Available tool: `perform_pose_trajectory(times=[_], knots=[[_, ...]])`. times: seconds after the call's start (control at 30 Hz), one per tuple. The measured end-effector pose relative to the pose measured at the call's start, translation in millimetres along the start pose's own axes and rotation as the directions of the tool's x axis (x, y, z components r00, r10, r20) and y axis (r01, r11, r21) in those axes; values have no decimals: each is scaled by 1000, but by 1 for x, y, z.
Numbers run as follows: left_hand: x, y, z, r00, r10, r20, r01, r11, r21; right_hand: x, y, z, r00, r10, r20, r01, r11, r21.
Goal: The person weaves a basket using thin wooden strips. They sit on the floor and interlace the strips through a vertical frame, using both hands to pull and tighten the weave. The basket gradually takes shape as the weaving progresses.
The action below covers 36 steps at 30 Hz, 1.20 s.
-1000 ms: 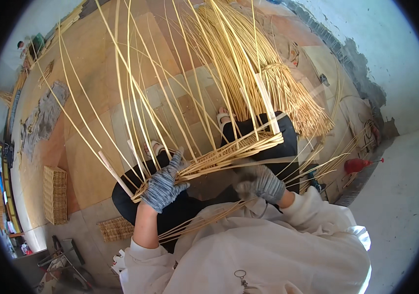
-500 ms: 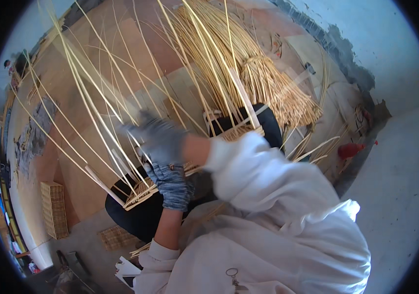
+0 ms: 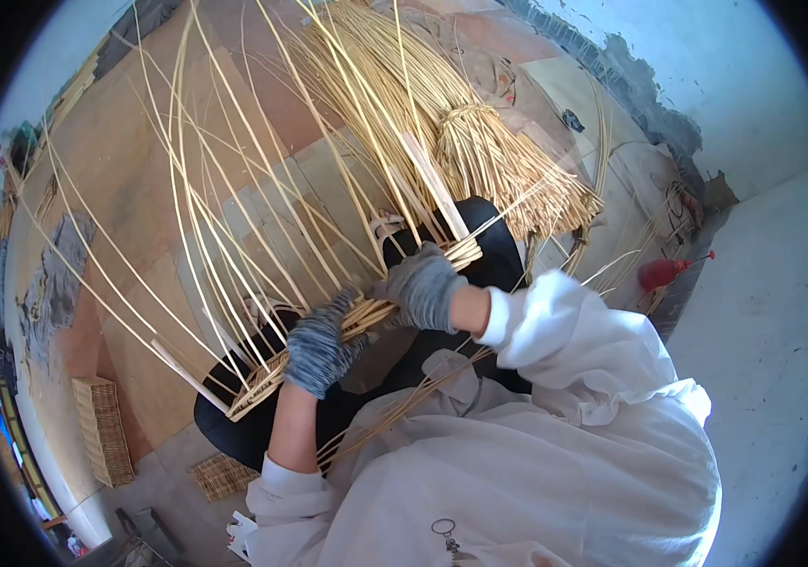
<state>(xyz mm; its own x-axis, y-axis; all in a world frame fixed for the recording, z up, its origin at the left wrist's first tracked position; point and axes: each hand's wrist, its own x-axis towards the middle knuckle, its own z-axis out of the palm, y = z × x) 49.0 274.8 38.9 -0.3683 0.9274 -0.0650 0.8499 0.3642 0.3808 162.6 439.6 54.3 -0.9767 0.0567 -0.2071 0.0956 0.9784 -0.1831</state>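
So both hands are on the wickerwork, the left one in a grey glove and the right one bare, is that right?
Not quite: the right hand isn't bare but wears a grey glove too, as the head view shows. The left hand is gloved, and both are on the wickerwork.

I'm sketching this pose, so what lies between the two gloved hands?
In the head view, a short stretch of the woven wicker edge lies between the left hand and right hand.

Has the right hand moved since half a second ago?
Yes: judged against the tied rod bundle on the floor, the right hand has moved rightward, closer to the bundle.
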Motion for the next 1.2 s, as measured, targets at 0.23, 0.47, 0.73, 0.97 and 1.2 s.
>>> perform_pose_trajectory(times=[0.23,0.47,0.73,0.97,1.2], knots=[[-58,25,69,911,310,-270,-278,949,151,-80,-12,68,916,-63,-395,75,997,14],[-18,-3,96,813,322,-485,-104,901,422,-36,12,70,873,-83,-481,17,990,-140],[-1,-8,60,770,140,-623,-131,990,60,-20,-4,44,866,67,-496,-120,990,-75],[-12,-16,65,758,123,-641,-192,981,-38,-45,-22,15,662,-7,-749,-64,996,-66],[-21,8,40,842,25,-538,-181,954,-239,-73,-20,35,824,551,-133,129,47,991]])
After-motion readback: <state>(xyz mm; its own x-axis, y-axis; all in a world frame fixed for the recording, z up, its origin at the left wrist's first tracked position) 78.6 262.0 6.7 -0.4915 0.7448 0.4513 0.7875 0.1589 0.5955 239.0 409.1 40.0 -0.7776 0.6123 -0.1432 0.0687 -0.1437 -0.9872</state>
